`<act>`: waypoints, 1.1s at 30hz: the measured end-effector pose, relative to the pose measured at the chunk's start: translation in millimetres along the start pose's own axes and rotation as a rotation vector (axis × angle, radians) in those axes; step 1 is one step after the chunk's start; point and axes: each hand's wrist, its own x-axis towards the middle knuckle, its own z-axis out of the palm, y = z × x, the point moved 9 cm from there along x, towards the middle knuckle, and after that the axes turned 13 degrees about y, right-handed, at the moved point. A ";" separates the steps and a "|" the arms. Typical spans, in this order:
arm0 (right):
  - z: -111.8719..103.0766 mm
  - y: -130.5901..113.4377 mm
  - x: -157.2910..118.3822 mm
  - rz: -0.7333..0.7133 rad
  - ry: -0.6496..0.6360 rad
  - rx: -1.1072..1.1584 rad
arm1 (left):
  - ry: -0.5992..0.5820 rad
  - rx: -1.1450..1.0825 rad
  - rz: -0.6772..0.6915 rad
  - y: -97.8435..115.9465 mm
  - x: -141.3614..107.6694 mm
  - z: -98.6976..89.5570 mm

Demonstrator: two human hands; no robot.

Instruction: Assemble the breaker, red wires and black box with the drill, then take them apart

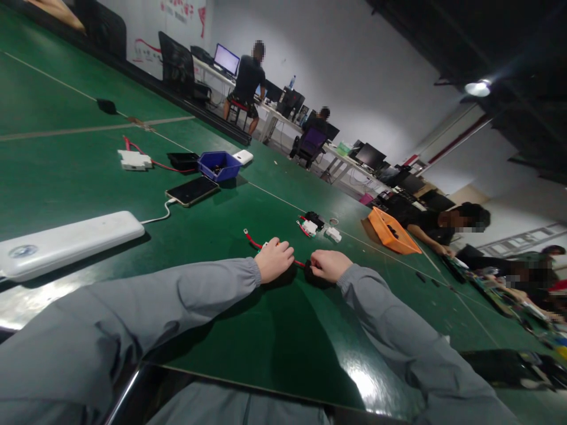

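Observation:
My left hand (275, 260) is closed over a small white block with a red cable (252, 240); most of the block is hidden under my fingers. The cable's bare metal ring end sticks out to the left, and a red stretch runs across to the other hand. My right hand (331, 265) is a fist pinching a black piece (309, 271) at that cable's right end; its exact kind is hidden. Just beyond my hands lie a white block with red leads (309, 228), another white block (333, 234) and a black part (315, 219).
An orange bin (393, 230) stands to the right, a blue bin (219, 166) at back left. A phone (193, 191) is cabled to a long white device (71, 243). Another white block with a red wire (134, 160) lies far left. Co-workers sit at right.

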 end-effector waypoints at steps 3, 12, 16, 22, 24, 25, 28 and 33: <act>-4.3 0.3 -4.7 -0.001 0.043 0.019 | -0.023 0.007 -0.003 0.1 0.5 1.4; -3.7 25.3 -71.9 0.112 0.534 0.344 | -0.062 0.042 0.013 1.8 2.7 1.9; 27.5 41.1 -99.4 0.192 0.637 0.448 | -0.076 0.070 0.035 3.7 4.1 3.2; 57.4 47.7 -102.2 0.211 0.589 0.690 | -0.141 0.101 0.040 7.4 8.3 3.7; 58.4 50.8 -101.3 0.197 0.591 0.740 | -0.144 0.092 0.044 9.7 10.7 2.7; 58.4 52.2 -101.0 0.191 0.591 0.757 | -0.141 0.085 0.045 10.7 11.7 2.3; 58.1 52.2 -100.3 0.174 0.575 0.759 | -0.134 0.079 0.043 11.8 13.7 1.9; 53.3 53.8 -104.1 0.248 0.510 0.577 | -0.143 0.104 0.070 14.0 14.1 3.2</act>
